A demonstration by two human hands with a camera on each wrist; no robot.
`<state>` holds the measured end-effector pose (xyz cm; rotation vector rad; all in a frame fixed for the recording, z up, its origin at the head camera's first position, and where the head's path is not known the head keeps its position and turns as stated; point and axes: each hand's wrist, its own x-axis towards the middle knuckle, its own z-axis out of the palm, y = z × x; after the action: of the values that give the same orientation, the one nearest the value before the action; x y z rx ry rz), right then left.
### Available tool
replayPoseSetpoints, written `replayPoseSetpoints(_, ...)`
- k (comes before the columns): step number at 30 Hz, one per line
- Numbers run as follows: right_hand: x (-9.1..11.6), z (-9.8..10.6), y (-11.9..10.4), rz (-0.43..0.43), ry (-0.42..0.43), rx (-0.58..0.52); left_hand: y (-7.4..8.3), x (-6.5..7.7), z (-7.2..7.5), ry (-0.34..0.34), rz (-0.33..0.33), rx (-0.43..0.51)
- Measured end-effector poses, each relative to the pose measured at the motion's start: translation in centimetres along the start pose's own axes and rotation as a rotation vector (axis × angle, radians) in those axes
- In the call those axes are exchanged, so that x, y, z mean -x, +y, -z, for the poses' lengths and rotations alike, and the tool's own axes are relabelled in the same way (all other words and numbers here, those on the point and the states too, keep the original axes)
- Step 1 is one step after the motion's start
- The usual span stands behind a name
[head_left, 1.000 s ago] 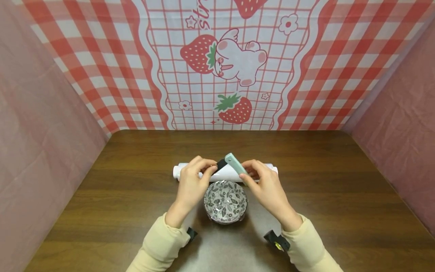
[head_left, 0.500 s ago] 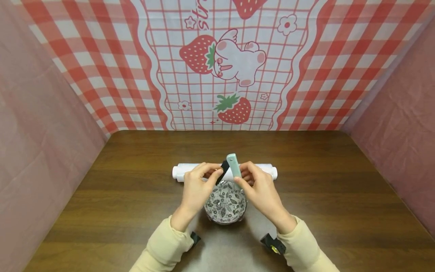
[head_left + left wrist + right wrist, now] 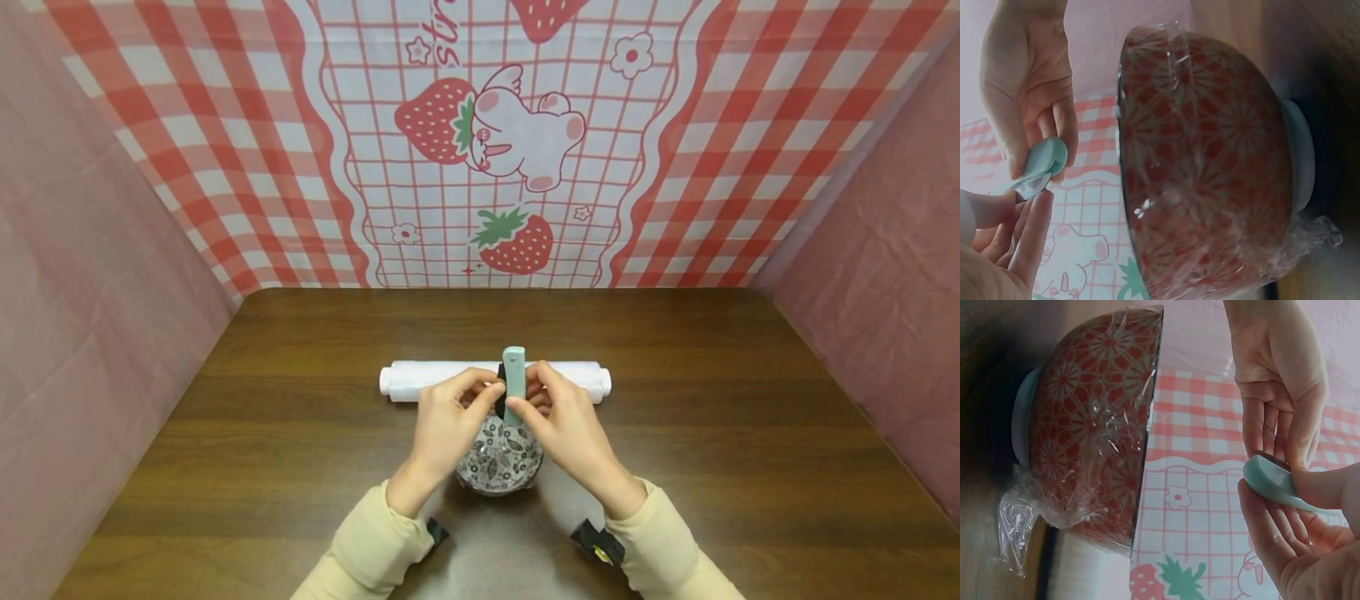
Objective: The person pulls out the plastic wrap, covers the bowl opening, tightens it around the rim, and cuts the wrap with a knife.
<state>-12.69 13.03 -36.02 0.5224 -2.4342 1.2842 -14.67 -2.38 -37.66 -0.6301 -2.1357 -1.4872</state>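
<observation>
Above the far rim of a bowl, both hands hold a folding knife (image 3: 515, 375) with a mint-green handle. My right hand (image 3: 577, 425) grips the handle between thumb and fingers. The dark blade (image 3: 501, 396) is pinched by my left hand (image 3: 450, 421) and lies close along the handle, nearly folded in. In the left wrist view the blade's edge shows at the handle's slot. The bowl (image 3: 498, 467) is grey floral inside and red-patterned outside (image 3: 1091, 394). Clear plastic wrap covers it, bunched near its foot (image 3: 1016, 531).
A white roll of plastic wrap (image 3: 408, 381) lies crosswise behind the hands, partly hidden by them. Everything stands on a brown wooden table (image 3: 300, 333). A strawberry-print cloth (image 3: 517, 242) hangs at the back, with pink curtains (image 3: 870, 250) at the sides.
The knife has gone from a wide angle to nearly folded, the blade swinging toward the handle. Both hands have drawn together and slightly nearer, over the bowl's far edge.
</observation>
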Motion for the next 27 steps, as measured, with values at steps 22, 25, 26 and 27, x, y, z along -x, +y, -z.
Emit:
replayPoseSetpoints(22,0.16,-0.42,0.29,-0.009,0.010,-0.007,0.01,0.36,-0.24,-0.016,-0.212,-0.236)
replayPoseSetpoints(25,0.22,-0.39,0.42,-0.027,-0.003,-0.007,0.03,0.21,0.04,-0.058,-0.199,-0.240)
replayPoseSetpoints(26,0.25,-0.38,0.47,-0.034,-0.009,-0.011,0.01,0.17,0.12,-0.075,-0.193,-0.246)
replayPoseSetpoints(27,0.30,-0.36,0.55,-0.041,-0.015,-0.013,0.00,0.14,0.22,-0.092,-0.184,-0.248)
